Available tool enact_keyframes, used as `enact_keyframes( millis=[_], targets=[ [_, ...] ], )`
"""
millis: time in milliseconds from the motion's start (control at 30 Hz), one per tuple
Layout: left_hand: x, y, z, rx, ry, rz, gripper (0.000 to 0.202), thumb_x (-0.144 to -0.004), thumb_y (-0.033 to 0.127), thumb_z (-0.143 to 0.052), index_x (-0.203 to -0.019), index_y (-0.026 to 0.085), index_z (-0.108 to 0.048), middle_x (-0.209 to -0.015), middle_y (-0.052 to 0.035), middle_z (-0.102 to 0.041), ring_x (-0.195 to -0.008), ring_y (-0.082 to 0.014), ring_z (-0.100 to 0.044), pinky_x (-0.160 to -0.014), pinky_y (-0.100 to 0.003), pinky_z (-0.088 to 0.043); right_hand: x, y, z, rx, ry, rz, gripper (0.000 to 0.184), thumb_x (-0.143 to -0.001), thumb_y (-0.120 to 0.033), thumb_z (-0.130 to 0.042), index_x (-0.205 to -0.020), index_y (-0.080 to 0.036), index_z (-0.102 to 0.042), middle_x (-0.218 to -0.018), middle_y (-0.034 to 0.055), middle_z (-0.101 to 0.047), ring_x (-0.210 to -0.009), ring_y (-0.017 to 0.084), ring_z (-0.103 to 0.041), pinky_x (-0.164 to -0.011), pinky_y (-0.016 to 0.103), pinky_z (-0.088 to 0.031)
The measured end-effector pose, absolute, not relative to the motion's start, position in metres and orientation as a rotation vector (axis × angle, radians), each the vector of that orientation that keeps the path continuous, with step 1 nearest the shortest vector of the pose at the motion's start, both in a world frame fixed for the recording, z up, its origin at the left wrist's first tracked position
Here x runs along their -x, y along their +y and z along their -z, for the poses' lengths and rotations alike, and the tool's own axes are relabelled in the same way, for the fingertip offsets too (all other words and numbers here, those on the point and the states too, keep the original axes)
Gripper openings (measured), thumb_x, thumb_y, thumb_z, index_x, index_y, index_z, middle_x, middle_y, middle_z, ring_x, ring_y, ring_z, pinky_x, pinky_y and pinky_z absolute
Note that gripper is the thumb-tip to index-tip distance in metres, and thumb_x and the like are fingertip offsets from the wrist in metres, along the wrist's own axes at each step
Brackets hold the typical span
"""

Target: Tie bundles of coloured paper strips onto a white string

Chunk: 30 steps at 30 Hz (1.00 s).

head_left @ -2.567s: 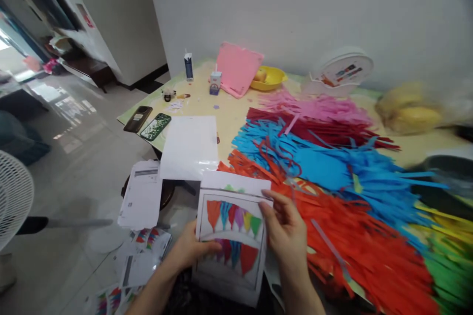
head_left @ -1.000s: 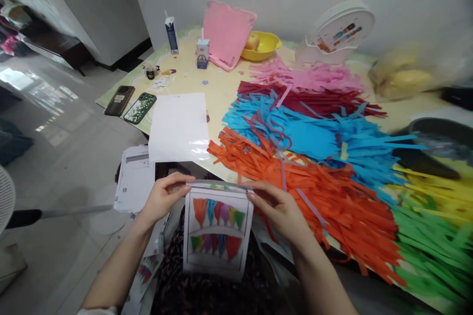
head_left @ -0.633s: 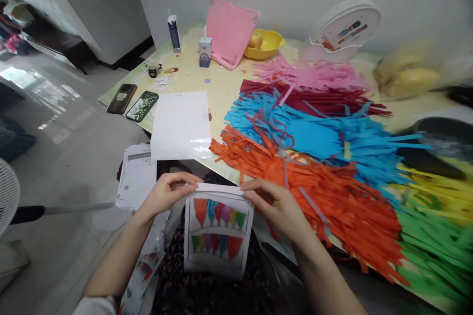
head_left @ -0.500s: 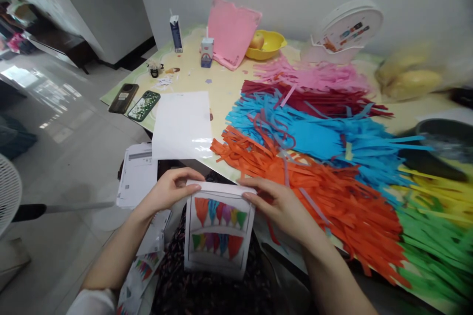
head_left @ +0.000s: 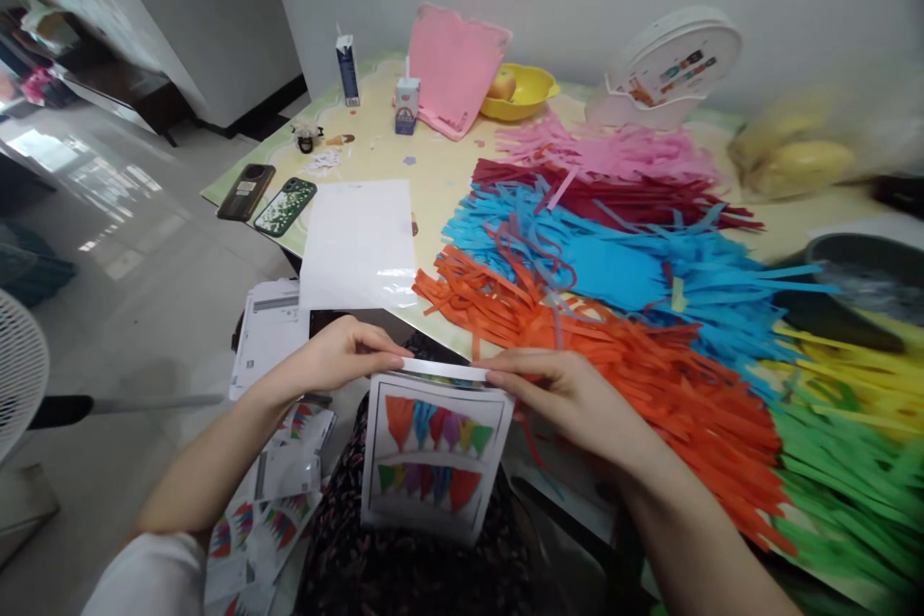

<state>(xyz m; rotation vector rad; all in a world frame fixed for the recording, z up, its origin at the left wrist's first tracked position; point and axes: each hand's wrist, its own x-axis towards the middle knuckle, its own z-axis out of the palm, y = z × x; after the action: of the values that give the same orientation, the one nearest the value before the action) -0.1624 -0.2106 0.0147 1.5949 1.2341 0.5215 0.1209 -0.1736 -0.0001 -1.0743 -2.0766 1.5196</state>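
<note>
A flat packet (head_left: pixel 433 452) printed with two rows of colourful tassels hangs over my lap. My left hand (head_left: pixel 361 351) pinches the left end of its white top edge between thumb and fingers. At the other end, my right hand (head_left: pixel 549 385) grips the top right corner the same way. Between the hands, a narrow gap shows coloured material under the white strip; I cannot tell what it is. Right of the hands lie orange fringed tassels (head_left: pixel 621 385), with blue tassels (head_left: pixel 613 255) behind them.
A white sheet (head_left: pixel 357 245) in clear plastic lies at the table's near edge, beside two phones (head_left: pixel 285 207). Dark red (head_left: pixel 613 197), pink (head_left: pixel 613 154), yellow and green tassels (head_left: pixel 852 491) spread rightward. Printed packets (head_left: pixel 281 520) are stacked low left, near a fan (head_left: pixel 21 375).
The packet's top strip has lifted and tilted, and a gap now shows beneath it. Both hands have shifted slightly right with the packet. The tassels stay put.
</note>
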Motion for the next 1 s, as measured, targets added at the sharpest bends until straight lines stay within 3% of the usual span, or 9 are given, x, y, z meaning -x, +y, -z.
enact_keyframes(
  millis=[300,467,700,900,1000],
  targets=[
    [0.164,-0.223,0.000,-1.651,1.132,-0.619,0.028,-0.092,0.034,-0.057,-0.109,0.020,-0.075,-0.108,-0.0089,-0.074,-0.100,-0.0204,-0.069,-0.087,-0.027,-0.052,-0.126,-0.183,0.006,1.092,-2.088,-1.460,0.031,-0.091,-0.043,-0.057,-0.103,-0.023,-0.078,-0.102,0.0088,-0.075,-0.093,0.025,-0.070,-0.081,0.034,-0.055],
    [0.169,-0.227,0.002,-1.754,1.016,-0.589,0.033,-0.095,0.028,-0.052,-0.123,0.021,-0.068,-0.121,-0.0097,-0.069,-0.111,-0.0203,-0.065,-0.096,-0.028,-0.048,-0.129,-0.186,0.007,1.094,-2.079,-1.412,0.031,-0.091,-0.043,-0.057,-0.094,-0.023,-0.079,-0.098,0.0078,-0.076,-0.088,0.024,-0.070,-0.075,0.032,-0.055],
    [0.166,-0.227,0.001,-1.812,1.075,-0.573,0.036,-0.096,0.029,-0.049,-0.128,0.022,-0.064,-0.123,-0.0104,-0.067,-0.111,-0.0207,-0.063,-0.097,-0.031,-0.047,-0.120,-0.182,0.005,1.120,-2.129,-1.338,0.029,-0.091,-0.038,-0.055,-0.097,-0.023,-0.079,-0.098,0.0083,-0.076,-0.088,0.024,-0.071,-0.076,0.033,-0.057],
    [0.163,-0.230,0.004,-1.817,1.254,-0.592,0.035,-0.094,0.032,-0.051,-0.125,0.023,-0.066,-0.118,-0.0095,-0.069,-0.106,-0.0213,-0.063,-0.093,-0.029,-0.049,-0.133,-0.211,0.007,1.278,-2.055,-0.729,0.028,-0.093,-0.035,-0.055,-0.113,-0.024,-0.070,-0.115,0.0091,-0.071,-0.109,0.026,-0.065,-0.096,0.041,-0.051],
    [0.168,-0.229,0.013,-1.821,1.308,-0.618,0.033,-0.094,0.032,-0.052,-0.121,0.023,-0.069,-0.116,-0.0091,-0.070,-0.107,-0.0219,-0.064,-0.093,-0.029,-0.049,-0.177,-0.218,0.021,1.509,-1.911,-0.386,0.022,-0.094,-0.038,-0.053,-0.096,-0.023,-0.070,-0.095,0.0086,-0.074,-0.090,0.024,-0.069,-0.083,0.037,-0.054]
  ],
)
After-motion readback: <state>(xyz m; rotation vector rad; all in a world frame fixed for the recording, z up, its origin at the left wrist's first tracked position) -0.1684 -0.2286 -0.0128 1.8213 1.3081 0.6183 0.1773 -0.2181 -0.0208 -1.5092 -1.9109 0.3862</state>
